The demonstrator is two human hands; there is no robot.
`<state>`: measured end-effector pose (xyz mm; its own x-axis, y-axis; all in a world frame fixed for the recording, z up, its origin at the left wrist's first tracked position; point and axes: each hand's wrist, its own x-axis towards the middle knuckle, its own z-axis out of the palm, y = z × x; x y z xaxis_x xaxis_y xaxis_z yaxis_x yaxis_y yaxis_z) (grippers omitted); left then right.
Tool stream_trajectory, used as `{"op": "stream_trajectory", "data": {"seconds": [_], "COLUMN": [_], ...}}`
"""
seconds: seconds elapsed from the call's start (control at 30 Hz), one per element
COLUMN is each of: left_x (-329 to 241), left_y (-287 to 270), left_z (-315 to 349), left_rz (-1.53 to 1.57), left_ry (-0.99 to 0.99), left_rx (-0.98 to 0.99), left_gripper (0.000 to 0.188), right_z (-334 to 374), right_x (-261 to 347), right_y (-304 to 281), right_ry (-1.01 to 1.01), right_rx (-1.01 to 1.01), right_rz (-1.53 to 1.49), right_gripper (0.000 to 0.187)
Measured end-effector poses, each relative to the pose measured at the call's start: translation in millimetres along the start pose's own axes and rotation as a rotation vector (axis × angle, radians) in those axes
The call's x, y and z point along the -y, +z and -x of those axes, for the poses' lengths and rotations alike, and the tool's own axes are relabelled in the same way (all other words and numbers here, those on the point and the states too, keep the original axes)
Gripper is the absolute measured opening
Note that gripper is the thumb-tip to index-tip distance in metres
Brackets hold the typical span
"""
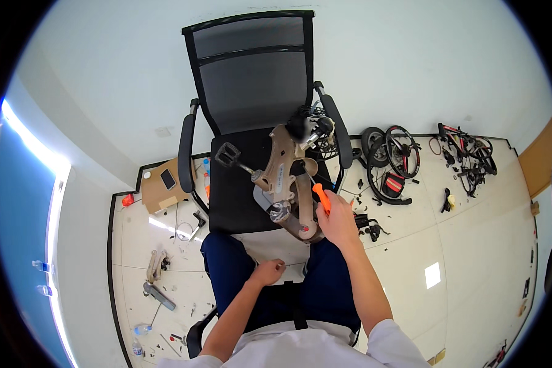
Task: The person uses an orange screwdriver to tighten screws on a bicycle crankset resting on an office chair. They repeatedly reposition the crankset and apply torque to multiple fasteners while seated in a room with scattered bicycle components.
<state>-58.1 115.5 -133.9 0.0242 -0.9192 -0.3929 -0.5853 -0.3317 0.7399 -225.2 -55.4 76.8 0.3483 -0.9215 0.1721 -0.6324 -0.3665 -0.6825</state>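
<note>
My right hand (338, 222) is closed around the orange handle of a screwdriver (321, 197). The tool's thin shaft points up and left into a dull beige-grey bike frame part (281, 168). This part lies on the black seat of an office chair (230, 205) in front of me. A crank with a black pedal (228, 154) sticks out from its left side, and a curved tube rests at its right. Over my lap, my left hand (268, 272) hangs apart from the frame, its fingers curled together. Whatever may be between those fingers is hidden.
Black armrests (187, 144) flank the seat. Cables and metal parts (319, 132) crowd its right rear corner. Wheels (402, 151) and a red-black bike frame (466, 144) lie along the wall at right. A cardboard box (165, 195) with a phone, bottles and scattered small parts lie at left.
</note>
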Motion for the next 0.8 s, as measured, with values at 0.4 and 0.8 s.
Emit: {"op": "stream_trajectory", "data": {"seconds": [0.4, 0.8], "left_x": [-1.3, 5.8], "left_y": [2.2, 6.0], "left_z": [-1.7, -4.8], "left_rz": [-0.020, 0.000], "left_ry": [0.008, -0.010], "left_rx": [0.107, 0.152], "left_gripper": [0.037, 0.037], "right_z": [-0.2, -1.0], "right_x": [0.2, -2.4], "right_y": [11.9, 17.0], "right_ry": [0.007, 0.020], "right_rx": [-0.022, -0.052], "right_rz": [-0.016, 0.013], "right_gripper": [0.036, 0.036]}}
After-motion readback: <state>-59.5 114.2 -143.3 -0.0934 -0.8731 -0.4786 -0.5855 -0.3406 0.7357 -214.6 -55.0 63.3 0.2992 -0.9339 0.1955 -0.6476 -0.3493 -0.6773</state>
